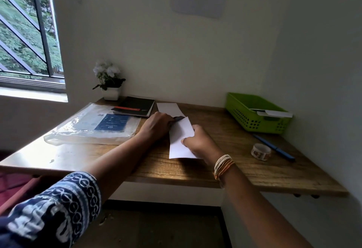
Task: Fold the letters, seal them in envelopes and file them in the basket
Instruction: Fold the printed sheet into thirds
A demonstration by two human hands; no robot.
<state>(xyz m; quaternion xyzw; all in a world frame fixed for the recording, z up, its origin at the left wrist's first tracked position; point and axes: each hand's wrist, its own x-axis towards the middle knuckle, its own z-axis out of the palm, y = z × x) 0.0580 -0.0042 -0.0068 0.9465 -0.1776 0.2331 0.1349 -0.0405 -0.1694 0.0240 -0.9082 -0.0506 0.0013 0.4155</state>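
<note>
Both hands work at desk (195, 171) centre. Right hand (199, 142) grips the letter (180, 140), a folded white sheet: thumb on top near its right edge, fingers curled under, so the sheet sits pinched between thumb and fingers. Its near end touches the wood; the far end tilts up toward 12 o'clock. Left hand (156, 124) lies at 10 o'clock from the letter, knuckles up, fingers curled at the sheet's far left corner. The fingertips are hidden behind the paper and a dark shadow, so whether they grasp the sheet cannot be told. A second white paper (169, 108) lies flat at 12 o'clock, just beyond the left hand.

Basket (252, 117), green, stands at 2 o'clock against the wall, well apart from the hands, with a white envelope (274, 113) resting in it. Tape roll (261, 151) at 3 o'clock, pen (274, 147) just beyond it. Plastic sleeve (92, 125) at 9 o'clock, notebook (135, 106) at 11 o'clock, flower pot (110, 93) behind that.
</note>
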